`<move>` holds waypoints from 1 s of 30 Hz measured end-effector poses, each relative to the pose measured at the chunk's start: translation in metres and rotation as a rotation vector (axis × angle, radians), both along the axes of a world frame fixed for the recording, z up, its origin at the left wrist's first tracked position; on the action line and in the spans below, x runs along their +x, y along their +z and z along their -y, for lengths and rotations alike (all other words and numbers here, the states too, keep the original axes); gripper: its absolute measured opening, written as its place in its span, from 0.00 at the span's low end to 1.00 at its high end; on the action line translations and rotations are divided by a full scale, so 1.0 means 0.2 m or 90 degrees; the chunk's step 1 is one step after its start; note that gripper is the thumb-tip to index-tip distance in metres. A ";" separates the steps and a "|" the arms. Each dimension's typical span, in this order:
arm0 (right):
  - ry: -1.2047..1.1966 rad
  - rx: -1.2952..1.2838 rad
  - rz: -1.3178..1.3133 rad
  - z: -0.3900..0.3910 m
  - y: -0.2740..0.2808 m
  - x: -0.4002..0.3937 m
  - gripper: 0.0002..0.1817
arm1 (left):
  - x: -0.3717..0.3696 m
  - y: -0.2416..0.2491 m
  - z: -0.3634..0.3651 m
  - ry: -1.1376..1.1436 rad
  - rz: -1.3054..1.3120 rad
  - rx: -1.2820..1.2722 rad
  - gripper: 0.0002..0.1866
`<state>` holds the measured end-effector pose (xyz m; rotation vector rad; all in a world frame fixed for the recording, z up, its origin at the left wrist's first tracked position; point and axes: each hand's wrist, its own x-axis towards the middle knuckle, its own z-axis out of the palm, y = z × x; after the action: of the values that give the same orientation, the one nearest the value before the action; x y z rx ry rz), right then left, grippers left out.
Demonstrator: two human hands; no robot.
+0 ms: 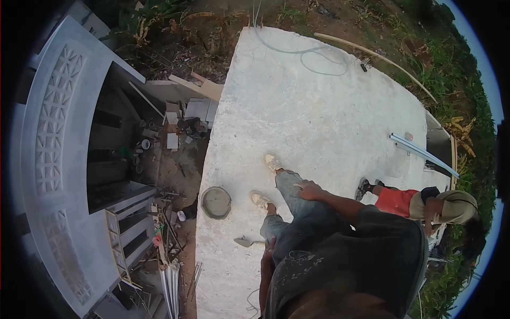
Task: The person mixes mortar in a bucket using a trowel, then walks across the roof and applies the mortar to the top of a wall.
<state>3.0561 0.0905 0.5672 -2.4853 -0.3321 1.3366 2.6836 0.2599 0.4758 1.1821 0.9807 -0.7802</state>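
Observation:
On the jeans over one knee rests my right hand, its fingers apart and nothing held. My left hand hangs against the other leg, partly hidden by the arm and the jeans, so its fingers cannot be made out. Beside it on the pale concrete slab lies a trowel, apart from the hand. A round pan of grey mortar stands near the slab's left edge, beyond the trowel.
A person in red shorts is at the right, near metal tubes. A hose coils at the far end. Past the slab's left edge, a lower yard holds boards, metal pipes and another person.

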 end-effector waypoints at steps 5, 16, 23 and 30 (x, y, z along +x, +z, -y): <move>-0.156 -0.027 -0.004 0.48 -0.10 0.02 0.30 | 0.48 0.20 -0.18 -0.213 -0.024 -0.005 0.48; -0.783 0.184 -0.069 1.85 -0.22 0.39 0.28 | 2.36 0.42 0.53 0.012 0.055 0.006 0.45; -0.570 0.054 0.118 2.53 -0.48 1.06 0.29 | 2.99 0.13 0.93 -0.378 0.105 0.329 0.42; -0.567 0.144 0.309 2.91 -0.30 2.14 0.11 | 3.59 0.03 1.23 -0.593 0.089 0.170 0.45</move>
<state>3.4849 -0.4918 0.5082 -2.2614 0.4629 0.3225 3.4015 0.0132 0.4824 1.9353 0.3785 -1.2851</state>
